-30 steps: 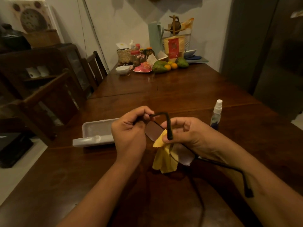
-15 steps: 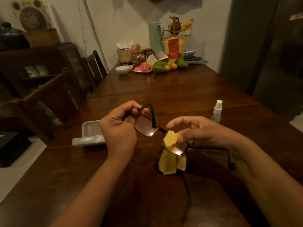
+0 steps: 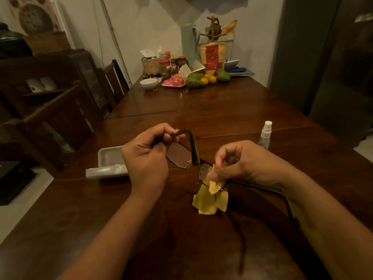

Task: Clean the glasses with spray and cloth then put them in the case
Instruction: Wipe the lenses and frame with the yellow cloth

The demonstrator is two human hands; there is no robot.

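Dark-framed glasses (image 3: 179,156) hang in the air above the wooden table (image 3: 222,110). My left hand (image 3: 146,158) grips the frame at its left hinge, where one temple arm folds across. My right hand (image 3: 238,162) pinches a yellow cloth (image 3: 211,197) around the right lens, thumb on the near side, and most of the cloth dangles below. The other temple arm runs out under my right wrist. An open white case (image 3: 109,164) lies on the table just left of my left hand. A small clear spray bottle (image 3: 265,135) with a white cap stands upright beyond my right hand.
The far end of the table holds a white bowl (image 3: 148,83), a pink dish, jars, a basket, fruit (image 3: 194,80) and a tall jug. Wooden chairs (image 3: 60,122) line the left side. A dark cabinet stands at the right.
My right hand's fingers, spread half a second ago, have curled and now pinch the cloth on the right lens. The glasses have turned to a flatter tilt than a second ago.
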